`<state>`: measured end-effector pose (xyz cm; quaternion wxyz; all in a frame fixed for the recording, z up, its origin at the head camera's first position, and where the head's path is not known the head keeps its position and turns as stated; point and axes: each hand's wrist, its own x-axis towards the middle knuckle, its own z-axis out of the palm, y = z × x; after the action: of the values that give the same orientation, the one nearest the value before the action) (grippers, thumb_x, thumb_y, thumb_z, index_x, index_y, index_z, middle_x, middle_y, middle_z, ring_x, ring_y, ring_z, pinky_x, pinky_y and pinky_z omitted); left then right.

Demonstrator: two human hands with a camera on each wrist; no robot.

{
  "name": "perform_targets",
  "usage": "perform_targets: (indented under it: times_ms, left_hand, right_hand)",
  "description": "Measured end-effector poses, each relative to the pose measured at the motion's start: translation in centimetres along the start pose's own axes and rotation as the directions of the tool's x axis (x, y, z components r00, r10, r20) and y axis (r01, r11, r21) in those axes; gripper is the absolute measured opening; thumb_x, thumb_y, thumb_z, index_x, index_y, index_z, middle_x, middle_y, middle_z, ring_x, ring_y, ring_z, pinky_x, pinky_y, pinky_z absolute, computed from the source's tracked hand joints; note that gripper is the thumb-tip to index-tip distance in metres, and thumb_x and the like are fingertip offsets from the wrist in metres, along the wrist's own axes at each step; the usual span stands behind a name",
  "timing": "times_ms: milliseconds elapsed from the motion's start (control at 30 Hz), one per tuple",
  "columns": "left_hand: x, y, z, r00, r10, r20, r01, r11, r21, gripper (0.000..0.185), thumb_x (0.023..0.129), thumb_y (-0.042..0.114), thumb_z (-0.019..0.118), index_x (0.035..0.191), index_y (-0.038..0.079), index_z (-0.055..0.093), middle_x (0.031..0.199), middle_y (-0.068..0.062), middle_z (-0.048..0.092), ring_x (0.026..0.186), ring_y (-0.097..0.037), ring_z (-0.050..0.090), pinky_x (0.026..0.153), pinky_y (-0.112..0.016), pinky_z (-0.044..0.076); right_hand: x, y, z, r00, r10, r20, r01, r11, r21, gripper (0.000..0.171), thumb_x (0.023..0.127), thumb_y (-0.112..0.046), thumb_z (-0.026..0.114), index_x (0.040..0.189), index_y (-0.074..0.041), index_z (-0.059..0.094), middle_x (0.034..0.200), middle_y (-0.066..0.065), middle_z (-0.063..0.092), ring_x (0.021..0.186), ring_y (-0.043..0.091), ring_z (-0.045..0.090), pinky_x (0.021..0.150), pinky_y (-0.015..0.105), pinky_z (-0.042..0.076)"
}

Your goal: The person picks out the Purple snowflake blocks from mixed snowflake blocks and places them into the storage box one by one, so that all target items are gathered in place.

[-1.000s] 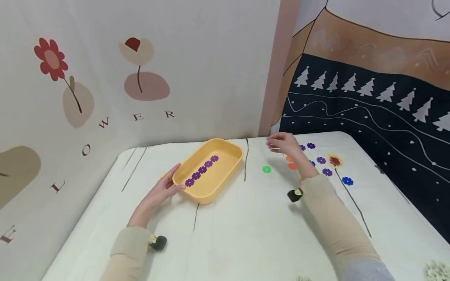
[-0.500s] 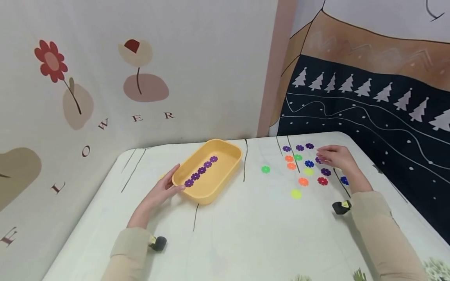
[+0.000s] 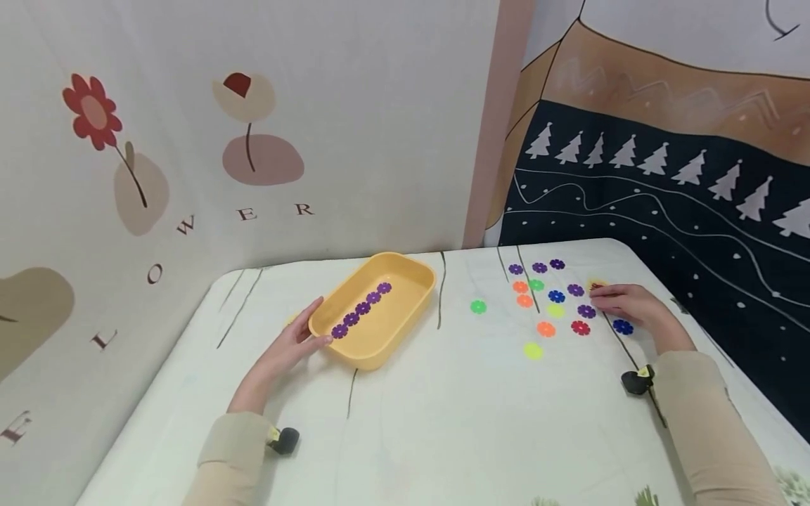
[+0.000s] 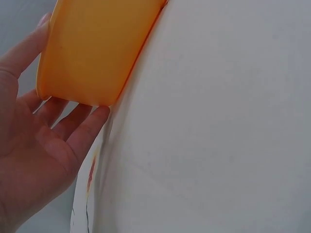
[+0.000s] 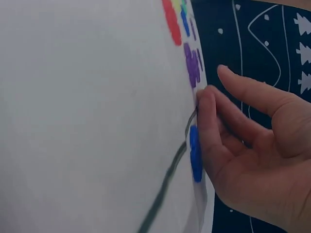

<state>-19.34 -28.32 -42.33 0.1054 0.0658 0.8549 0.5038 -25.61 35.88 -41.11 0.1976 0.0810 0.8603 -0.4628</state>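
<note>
A white table cover (image 3: 443, 414) with thin dark line drawings spreads across the scene. On the far left, a pale wall hanging (image 3: 190, 140) shows red flowers and scattered letters. On the far right, a dark cloth (image 3: 664, 204) carries white pine trees.

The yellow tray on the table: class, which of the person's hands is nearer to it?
Left. The left hand rests against the near end of the yellow tray, fingers touching its wall. The right hand lies far to the tray's right, among the scattered flower pieces.
</note>
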Motion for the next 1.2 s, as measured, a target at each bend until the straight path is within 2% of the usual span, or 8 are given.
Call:
perform_targets:
  times_ms: [67,267,300,467,633,800,1033,1200]
  left_hand:
    - [-0.1,-0.1,-0.1,1.0,0.007,-0.003,-0.007,1.0,0.002,0.084,0.097,0.025,0.065,0.162,0.026,0.01,0.168,-0.016,0.015,0.152,-0.04,0.024,0.122,-0.055,0.026]
    - [-0.3,0.1,-0.3,1.0,-0.004,-0.005,0.004,1.0,0.013,0.086,0.097,0.027,0.065,0.162,0.027,0.009,0.168,-0.016,0.015,0.152,-0.041,0.024,0.122,-0.056,0.026]
    - [-0.4,0.2,-0.4,1.0,-0.008,-0.007,0.008,1.0,0.016,0.086,0.097,0.028,0.065,0.162,0.027,0.009,0.168,-0.016,0.015,0.152,-0.041,0.024,0.122,-0.056,0.026]
    - [-0.5,0.4,-0.7,1.0,-0.006,-0.012,0.006,1.0,0.02,0.085,0.098,0.027,0.065,0.162,0.027,0.009,0.168,-0.015,0.014,0.152,-0.041,0.023,0.122,-0.057,0.026]
    - [-0.6,0.1,-0.5,1.0,-0.011,-0.008,0.011,1.0,0.013,0.085,0.098,0.025,0.065,0.162,0.025,0.009,0.168,-0.015,0.014,0.152,-0.041,0.022,0.121,-0.055,0.028]
    - [-0.4,0.2,-0.4,1.0,-0.024,-0.007,0.024,1.0,0.015,0.086,0.097,0.029,0.065,0.162,0.027,0.009,0.168,-0.015,0.014,0.152,-0.041,0.022,0.121,-0.056,0.027]
    - [0.1,0.7,-0.2,1.0,-0.009,-0.011,0.009,1.0,0.011,0.085,0.097,0.027,0.065,0.162,0.026,0.01,0.168,-0.014,0.015,0.152,-0.04,0.023,0.121,-0.055,0.028]
    - [0.1,0.7,0.0,1.0,-0.02,-0.008,0.02,1.0,0.009,0.086,0.097,0.027,0.066,0.162,0.025,0.01,0.168,-0.013,0.014,0.153,-0.04,0.023,0.121,-0.055,0.029]
  right_hand:
    - [0.2,0.4,0.0,0.999,-0.032,0.017,0.033,0.998,-0.05,0.066,0.1,-0.032,0.06,0.15,0.004,0.037,0.147,0.025,0.045,0.109,0.01,0.054,0.099,0.023,0.053]
    - [0.4,0.4,0.4,0.993,-0.11,0.048,0.115,0.986,-0.122,0.066,0.095,-0.029,0.068,0.146,0.005,0.043,0.149,0.031,0.038,0.125,0.036,0.046,0.118,0.059,0.035]
    - [0.3,0.2,0.5,0.991,-0.125,0.045,0.13,0.982,-0.137,0.065,0.094,-0.028,0.068,0.145,0.005,0.045,0.15,0.033,0.037,0.127,0.039,0.045,0.117,0.06,0.036]
    - [0.3,-0.6,1.1,0.981,-0.193,0.02,0.192,0.948,-0.255,0.052,0.093,-0.021,0.07,0.135,0.006,0.055,0.128,0.028,0.057,0.109,0.031,0.055,0.097,0.042,0.051]
    - [0.5,-0.9,1.3,0.979,-0.201,0.014,0.195,0.928,-0.317,0.042,0.092,-0.016,0.071,0.125,0.007,0.061,0.111,0.019,0.061,0.099,0.028,0.052,0.081,0.025,0.047]
    - [0.8,-0.7,0.9,0.981,-0.194,0.012,0.189,0.934,-0.303,0.037,0.092,-0.015,0.071,0.119,0.007,0.059,0.107,0.015,0.062,0.095,0.024,0.054,0.078,0.018,0.048]
    - [0.6,-0.9,0.7,0.988,-0.151,0.031,0.154,0.976,-0.157,0.041,0.095,-0.025,0.069,0.123,0.003,0.06,0.106,0.0,0.07,0.09,0.008,0.061,0.078,0.013,0.055]
    - [0.3,-2.5,1.8,0.984,-0.18,0.006,0.177,0.963,-0.205,0.05,0.095,-0.041,0.066,0.129,-0.004,0.061,0.123,0.012,0.066,0.105,0.019,0.06,0.09,0.025,0.055]
